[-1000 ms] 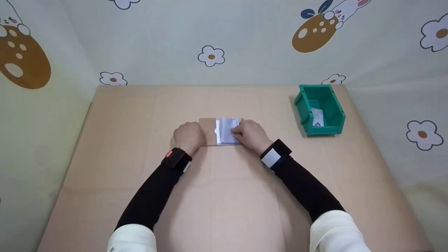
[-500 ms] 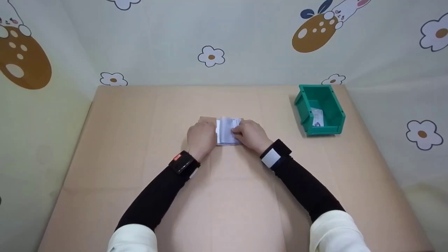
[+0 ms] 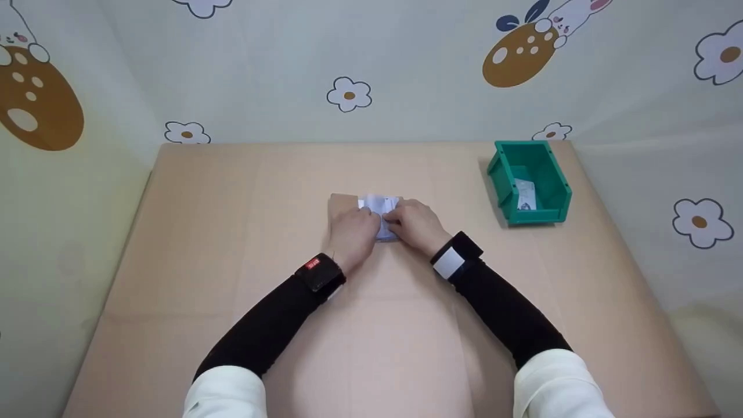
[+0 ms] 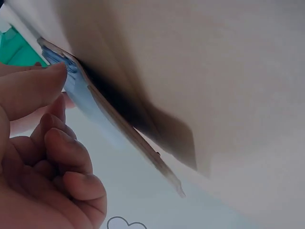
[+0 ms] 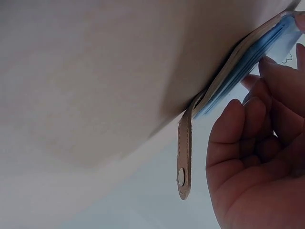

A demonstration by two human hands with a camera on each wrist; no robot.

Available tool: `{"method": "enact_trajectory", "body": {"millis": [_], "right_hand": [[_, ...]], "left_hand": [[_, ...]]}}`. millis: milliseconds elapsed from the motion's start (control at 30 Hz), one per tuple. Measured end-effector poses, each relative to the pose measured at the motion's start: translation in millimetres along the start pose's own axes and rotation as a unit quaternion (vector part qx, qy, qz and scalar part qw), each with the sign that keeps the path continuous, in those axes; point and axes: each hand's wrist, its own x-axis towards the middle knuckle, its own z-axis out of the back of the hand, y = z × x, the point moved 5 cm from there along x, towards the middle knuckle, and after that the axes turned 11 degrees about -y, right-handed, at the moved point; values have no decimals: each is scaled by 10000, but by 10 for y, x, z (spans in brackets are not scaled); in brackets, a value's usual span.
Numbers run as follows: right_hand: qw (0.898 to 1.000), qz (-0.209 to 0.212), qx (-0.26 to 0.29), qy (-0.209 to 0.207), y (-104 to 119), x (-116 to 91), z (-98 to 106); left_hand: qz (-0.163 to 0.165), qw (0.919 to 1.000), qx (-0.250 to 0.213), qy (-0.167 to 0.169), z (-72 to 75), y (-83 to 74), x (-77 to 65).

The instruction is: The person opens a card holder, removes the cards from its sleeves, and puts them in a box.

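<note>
An open card holder (image 3: 343,202) with a tan cover and clear bluish plastic sleeves lies on the table. My left hand (image 3: 355,233) covers part of the sleeves, its thumb and fingers meeting near my right fingertips. In the left wrist view, the left thumb tip overlaps the sleeves (image 4: 78,90), while the other fingers are curled. My right hand (image 3: 419,225) pinches the sleeves at the right side. A strap (image 5: 185,152) with a round metal snap sticks out from the cover in the right wrist view. The exact contact of the left fingertips is partly hidden.
A green bin (image 3: 537,217) stands at the back right of the table, with a small white printed packet (image 3: 526,194) inside. Brown covering (image 3: 232,186) spreads over the tabletop. Patterned fabric walls (image 3: 290,58) enclose the back and sides.
My left hand has moved right from the left edge of the card holder's cover onto the plastic sleeves, close to my right hand. The right hand has stayed in place.
</note>
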Motion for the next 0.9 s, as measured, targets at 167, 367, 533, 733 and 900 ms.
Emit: {"method": "enact_trajectory", "body": {"millis": [167, 367, 533, 733, 900], "right_hand": [[10000, 47, -48, 3, 7, -2, -3], [9995, 46, -282, -122, 1, -8, 15], [9987, 64, -450, -211, -14, -17, 25], [9985, -20, -510, -180, -34, -28, 17], [9984, -95, -541, -102, -38, -32, 13]], "left_hand": [[-138, 9998, 123, 0, -2, -6, -6], [-283, 9993, 68, -222, 64, -16, -35], [-380, 9981, 207, -433, 99, -15, -60], [-456, 9954, 510, -675, 103, -5, -102], [-4, 9956, 321, -877, 140, 50, -145]]}}
